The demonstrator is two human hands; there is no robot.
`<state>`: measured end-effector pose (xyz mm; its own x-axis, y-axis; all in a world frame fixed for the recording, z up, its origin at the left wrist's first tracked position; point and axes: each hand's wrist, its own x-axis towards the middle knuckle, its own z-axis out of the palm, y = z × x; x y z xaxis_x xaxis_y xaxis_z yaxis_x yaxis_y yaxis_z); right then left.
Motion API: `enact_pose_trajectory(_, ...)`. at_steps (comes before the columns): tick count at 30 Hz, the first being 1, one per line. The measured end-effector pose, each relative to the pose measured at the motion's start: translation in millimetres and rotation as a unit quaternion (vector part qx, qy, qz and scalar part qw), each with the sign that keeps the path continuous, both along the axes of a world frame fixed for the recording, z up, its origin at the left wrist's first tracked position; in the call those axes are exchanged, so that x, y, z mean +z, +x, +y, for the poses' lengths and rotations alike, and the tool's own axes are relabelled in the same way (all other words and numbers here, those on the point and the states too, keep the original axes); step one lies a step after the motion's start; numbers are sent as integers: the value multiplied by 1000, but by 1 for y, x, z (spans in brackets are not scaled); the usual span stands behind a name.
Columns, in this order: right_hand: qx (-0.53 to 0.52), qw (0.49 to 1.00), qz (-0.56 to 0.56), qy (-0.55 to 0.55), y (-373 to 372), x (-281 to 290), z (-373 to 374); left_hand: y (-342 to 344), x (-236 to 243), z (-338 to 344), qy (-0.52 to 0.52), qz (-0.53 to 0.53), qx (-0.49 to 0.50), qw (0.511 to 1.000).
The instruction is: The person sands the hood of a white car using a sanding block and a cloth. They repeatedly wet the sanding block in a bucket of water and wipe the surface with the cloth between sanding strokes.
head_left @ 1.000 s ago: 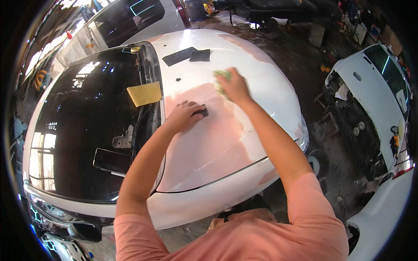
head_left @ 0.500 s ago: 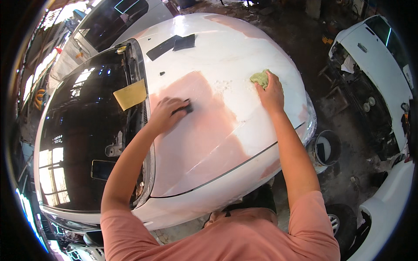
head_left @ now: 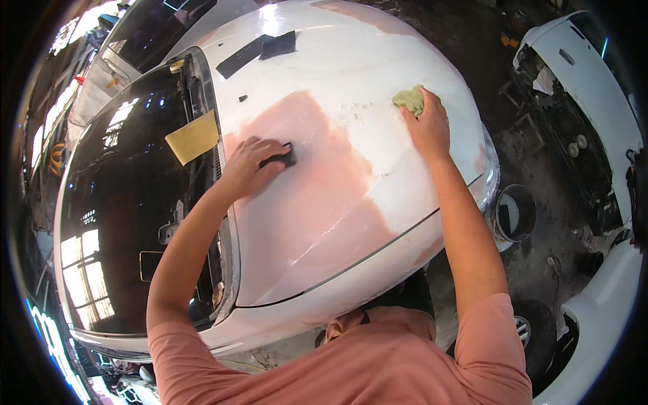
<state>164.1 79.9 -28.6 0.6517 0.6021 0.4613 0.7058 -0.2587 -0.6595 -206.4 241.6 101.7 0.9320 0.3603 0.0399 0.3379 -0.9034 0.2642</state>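
A white car hood (head_left: 358, 47) carries a broad pinkish patch (head_left: 358, 223) on its near half. My left hand (head_left: 253, 162) grips a small black pad (head_left: 287, 156) against this patch. My right hand (head_left: 430, 128) holds a crumpled pale green sponge or cloth (head_left: 407, 99) on the white paint farther right. Two overlapping dark sheets (head_left: 239, 59) and a small dark piece (head_left: 242, 98) lie on the hood. A yellow sheet (head_left: 190, 137) rests at the windshield's edge, left of my left hand.
The windshield (head_left: 118, 216), with a phone (head_left: 150, 265) on it, is at left. A bucket (head_left: 516, 216) and a wheel (head_left: 533, 337) stand right of the hood. Detached white body parts (head_left: 567, 71) are farther right; another vehicle (head_left: 155, 34) stands beyond the windshield.
My right hand has moved rightward with the green piece. My left hand has shifted slightly left with the black pad. The whole view has also shifted.
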Motion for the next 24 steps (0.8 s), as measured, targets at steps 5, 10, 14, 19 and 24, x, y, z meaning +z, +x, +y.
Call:
enact_pose_trajectory(5,33,999,14,2,-11,-3,9,50,-9,8,14,-45,-4,999)
enact_pose_trajectory(10,4,1000,-5,-17,1,-3,4,-7,1,0,5,-2,-1,1000)
enact_pose_trajectory(14,18,1000,-10,-8,-13,-2,10,39,-5,9,16,-39,-13,999)
enact_pose_trajectory(19,8,1000,-8,-12,2,-6,4,23,-3,7,12,-13,-23,1000)
enact_pose_trajectory(24,-4,1000,-4,-12,-6,-3,9,-3,-1,8,31,-1,-1,1000)
